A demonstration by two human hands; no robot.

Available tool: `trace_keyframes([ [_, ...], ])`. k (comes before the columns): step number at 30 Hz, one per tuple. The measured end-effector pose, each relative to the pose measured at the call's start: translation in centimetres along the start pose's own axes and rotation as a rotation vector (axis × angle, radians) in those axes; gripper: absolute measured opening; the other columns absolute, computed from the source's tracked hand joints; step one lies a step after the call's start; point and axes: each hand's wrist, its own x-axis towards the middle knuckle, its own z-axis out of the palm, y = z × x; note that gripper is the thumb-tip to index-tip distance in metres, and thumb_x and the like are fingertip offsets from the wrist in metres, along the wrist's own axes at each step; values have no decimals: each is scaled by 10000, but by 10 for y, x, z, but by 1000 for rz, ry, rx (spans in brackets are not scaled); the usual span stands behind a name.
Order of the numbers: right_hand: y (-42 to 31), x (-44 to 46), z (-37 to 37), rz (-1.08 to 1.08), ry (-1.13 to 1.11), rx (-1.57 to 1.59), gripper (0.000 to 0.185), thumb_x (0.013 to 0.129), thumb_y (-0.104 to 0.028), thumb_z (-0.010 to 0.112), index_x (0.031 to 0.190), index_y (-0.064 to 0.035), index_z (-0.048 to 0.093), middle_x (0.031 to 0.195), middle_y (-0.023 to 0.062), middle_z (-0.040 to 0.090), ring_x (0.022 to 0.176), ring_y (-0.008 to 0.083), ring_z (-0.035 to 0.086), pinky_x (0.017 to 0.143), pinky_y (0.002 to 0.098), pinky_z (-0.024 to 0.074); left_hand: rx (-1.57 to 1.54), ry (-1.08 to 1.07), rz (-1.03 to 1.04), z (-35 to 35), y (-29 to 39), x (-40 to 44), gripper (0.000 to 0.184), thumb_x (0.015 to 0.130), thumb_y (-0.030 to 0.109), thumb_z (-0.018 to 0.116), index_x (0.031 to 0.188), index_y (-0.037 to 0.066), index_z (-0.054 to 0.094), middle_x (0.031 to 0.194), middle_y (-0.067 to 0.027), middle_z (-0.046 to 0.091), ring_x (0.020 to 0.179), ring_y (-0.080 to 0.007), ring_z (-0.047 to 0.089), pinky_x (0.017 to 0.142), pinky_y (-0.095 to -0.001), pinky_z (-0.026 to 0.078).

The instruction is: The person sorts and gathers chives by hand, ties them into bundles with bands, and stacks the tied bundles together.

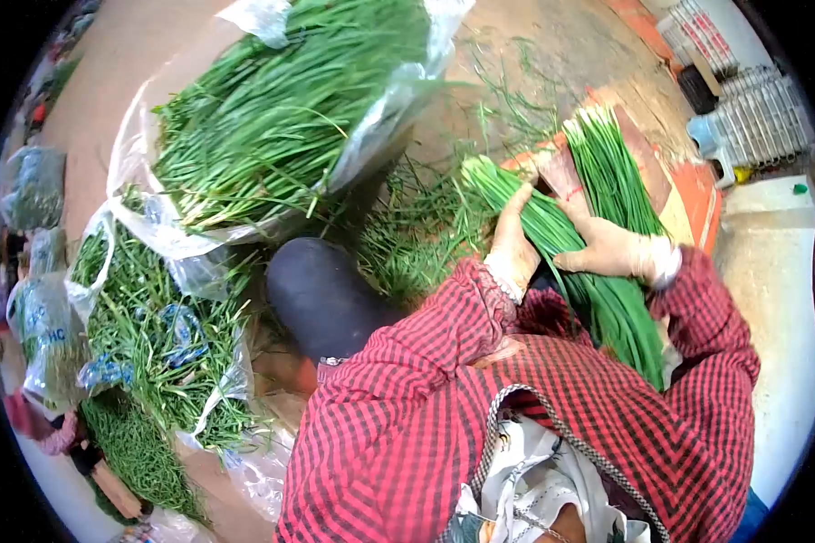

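A bunch of garlic chives (607,303), its pale cut ends pointing up and left, lies slantwise across my lap. My left hand (513,239) is wrapped around its left side, near the pale ends. From the right, my right hand (611,246) grips the same bunch, thumb laid across the leaves. Both hands look gloved, with white cuffs at the wrists. Just beyond my right hand, a second bunch of chives (609,167) rests on a brown and orange surface (661,176), partly hidden by that hand.
At the upper left, a large plastic bag (134,136) holds a big heap of chives (272,109). Loose green scraps (426,217) litter the floor by my dark boot or knee (321,294). More trimmings (145,317) fill another bag on the left. Metal racks (761,118) stand at the upper right.
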Motion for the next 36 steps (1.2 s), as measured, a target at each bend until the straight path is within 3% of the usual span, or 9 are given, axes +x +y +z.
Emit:
trace_keyframes([
  [6, 45, 135, 8, 417, -782, -240, 716, 796, -428, 662, 1305, 47, 496, 1128, 178, 646, 941, 239, 622, 855, 378, 495, 196, 95, -496, -105, -14, 16, 740, 905, 666, 414, 1380, 100, 443, 1313, -132, 536, 1177, -300, 529, 1028, -537, 394],
  [8, 57, 196, 33, 179, -892, -360, 744, 786, -512, 662, 1257, 52, 551, 1131, 168, 652, 952, 236, 619, 857, 385, 489, 29, 297, -580, -110, 1, 24, 732, 919, 630, 423, 1388, 67, 421, 1328, -163, 521, 1183, -337, 532, 1020, -531, 421],
  [10, 78, 224, 40, 265, -729, -264, 756, 782, -557, 669, 1217, 56, 582, 1091, 164, 668, 955, 242, 618, 839, 368, 485, -59, 6, -432, -156, -3, 50, 737, 918, 627, 431, 1389, 61, 413, 1346, -179, 512, 1146, -362, 564, 974, -526, 469],
  [19, 73, 177, 65, -210, -365, -445, 389, 903, -398, 575, 918, -17, 651, 774, 186, 651, 715, 312, 635, 662, 421, 489, 37, 235, -419, -153, 9, 62, 471, 913, 388, 505, 1230, 45, 567, 1107, -166, 658, 973, -345, 638, 839, -514, 532],
  [22, 83, 140, 69, -382, -25, -195, 385, 908, -418, 584, 866, -41, 651, 754, 142, 654, 666, 264, 627, 632, 387, 494, 65, 196, -511, -138, 33, 51, 297, 913, 290, 510, 1028, 28, 592, 952, -160, 671, 712, -323, 655, 611, -412, 578],
  [24, 98, 132, 74, 138, 137, 626, 364, 920, -414, 585, 888, -60, 660, 728, 52, 635, 668, 172, 608, 612, 311, 492, 95, 215, -418, -134, 25, 39, 282, 923, 303, 520, 982, 37, 593, 876, -103, 654, 761, -285, 658, 656, -472, 564],
  [26, 61, 115, 79, 246, 78, 809, 384, 954, -424, 548, 1010, -51, 617, 783, -19, 617, 630, 67, 550, 580, 190, 459, 329, 251, -330, -110, 34, 20, 236, 900, 264, 559, 957, 40, 603, 837, -66, 636, 720, -245, 637, 623, -435, 545],
  [30, 36, 122, 81, -195, 56, 1450, 521, 900, -470, 627, 1202, -51, 559, 1029, 40, 654, 970, 154, 613, 771, 318, 516, 687, 128, -232, -39, 68, -38, 153, 857, 112, 602, 978, 21, 617, 747, -21, 607, 597, -126, 574, 519, -258, 474],
  [36, 2, 134, 30, -423, 271, 1766, 383, 850, -404, 702, 1088, -110, 643, 977, 13, 692, 863, 162, 648, 837, 335, 502, 1048, -5, -125, -3, 94, -122, 344, 798, 30, 595, 1135, -35, 588, 959, -114, 697, 584, -91, 523, 537, -226, 436],
])
